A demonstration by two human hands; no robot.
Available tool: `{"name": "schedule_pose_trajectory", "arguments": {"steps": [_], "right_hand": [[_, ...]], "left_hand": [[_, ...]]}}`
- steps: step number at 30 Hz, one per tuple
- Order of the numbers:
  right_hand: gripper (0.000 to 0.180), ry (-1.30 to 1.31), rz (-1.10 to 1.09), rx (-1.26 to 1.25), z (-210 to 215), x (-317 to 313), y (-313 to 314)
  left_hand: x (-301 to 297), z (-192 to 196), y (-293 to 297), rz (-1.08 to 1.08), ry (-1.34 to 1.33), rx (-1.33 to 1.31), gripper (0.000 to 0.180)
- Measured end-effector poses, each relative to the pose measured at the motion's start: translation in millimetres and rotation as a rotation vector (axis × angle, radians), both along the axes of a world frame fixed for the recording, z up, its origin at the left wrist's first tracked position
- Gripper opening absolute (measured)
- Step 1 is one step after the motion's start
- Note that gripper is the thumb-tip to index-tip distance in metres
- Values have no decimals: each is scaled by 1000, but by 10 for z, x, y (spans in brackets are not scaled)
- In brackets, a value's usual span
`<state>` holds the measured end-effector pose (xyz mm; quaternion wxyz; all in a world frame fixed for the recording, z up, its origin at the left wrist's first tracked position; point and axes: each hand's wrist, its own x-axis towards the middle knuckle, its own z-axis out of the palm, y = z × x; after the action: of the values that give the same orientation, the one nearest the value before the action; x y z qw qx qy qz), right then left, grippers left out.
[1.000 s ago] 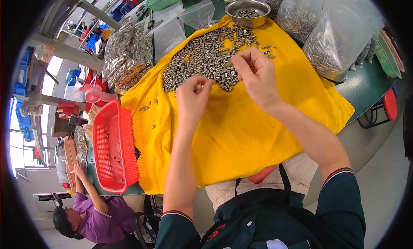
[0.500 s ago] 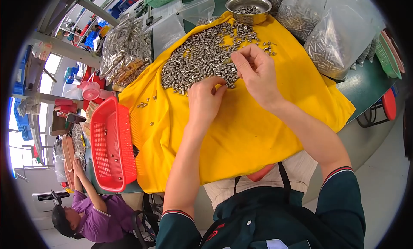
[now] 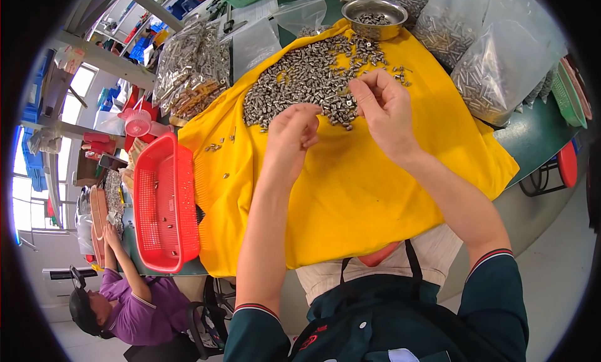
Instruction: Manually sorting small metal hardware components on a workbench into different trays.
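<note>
A wide heap of small silvery metal fittings (image 3: 294,80) lies on a yellow cloth (image 3: 375,193). My left hand (image 3: 289,140) is at the near edge of the heap, fingers curled and thumb and forefinger pinched. Across from it, my right hand (image 3: 387,115) is also closed in a pinch, its fingertips over the heap's right end. Whatever either pinch holds is too small or too hidden to name. A few loose fittings (image 3: 214,147) lie apart on the cloth at the left.
A red perforated basket (image 3: 166,205) with a few small pieces stands left. Behind the heap is a steel bowl (image 3: 375,16) of fittings. Filled plastic bags (image 3: 494,80) stand at the right, more bagged metal parts (image 3: 191,68) back left. A person in purple (image 3: 150,309) works at the far left.
My left hand has moved slightly left, away from my right hand, and the gap between them is wider. The whole view has shifted a little. Both hands stay pinched.
</note>
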<state>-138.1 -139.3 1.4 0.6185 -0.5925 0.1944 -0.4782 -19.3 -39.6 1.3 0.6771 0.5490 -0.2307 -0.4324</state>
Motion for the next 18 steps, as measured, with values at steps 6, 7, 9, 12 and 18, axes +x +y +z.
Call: {"name": "schedule_pose_trajectory", "arguments": {"steps": [6, 7, 9, 12, 18], "right_hand": [[11, 29, 5, -86, -11, 11, 55], [11, 31, 19, -111, 4, 0, 64], [11, 32, 34, -134, 4, -7, 67], [10, 82, 55, -186, 1, -17, 63], [9, 98, 62, -218, -15, -13, 59]], "left_hand": [[118, -10, 75, -42, 433, -107, 21], [104, -2, 63, -61, 449, -120, 21], [91, 9, 63, -77, 464, -131, 20], [73, 27, 70, -98, 415, -136, 20], [49, 37, 83, -120, 349, -119, 18]]}}
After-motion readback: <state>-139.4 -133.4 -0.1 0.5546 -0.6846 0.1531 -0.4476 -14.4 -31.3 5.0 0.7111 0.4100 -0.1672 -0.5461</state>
